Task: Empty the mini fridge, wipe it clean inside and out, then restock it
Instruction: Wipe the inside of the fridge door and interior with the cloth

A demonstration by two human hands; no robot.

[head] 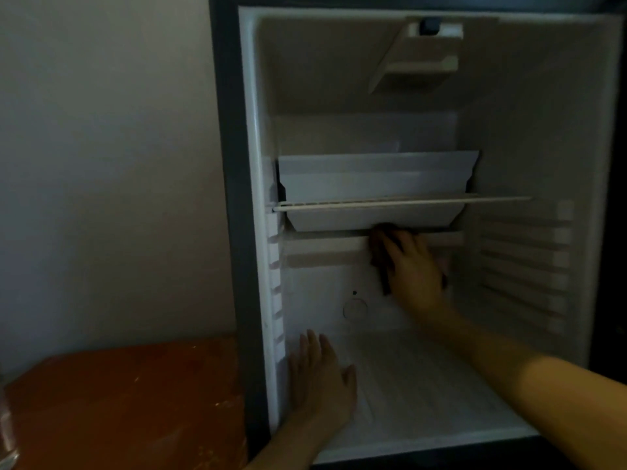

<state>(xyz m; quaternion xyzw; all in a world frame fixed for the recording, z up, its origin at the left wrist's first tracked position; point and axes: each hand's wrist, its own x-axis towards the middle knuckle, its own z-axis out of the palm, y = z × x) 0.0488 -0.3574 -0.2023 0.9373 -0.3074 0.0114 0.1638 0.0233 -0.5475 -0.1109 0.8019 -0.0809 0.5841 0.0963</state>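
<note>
Mini fridge (258, 198) open beside orange surface (118, 401), no food seen inside. Right hand (415, 269) presses dark cloth (381, 256) against back wall; left hand (320, 374) flat on floor, fingers straight. Interior wipe likely underway; outside, restocking remain.

Cloth (379, 256) mostly behind right hand (415, 271)

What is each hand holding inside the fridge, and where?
Right hand presses a dark brown cloth under its palm against the back wall; left hand holds nothing.

One mini fridge (305, 62), one wire shelf (373, 205), one tray (373, 178), one cloth (377, 247), one left hand (322, 378), one right hand (415, 271).
</note>
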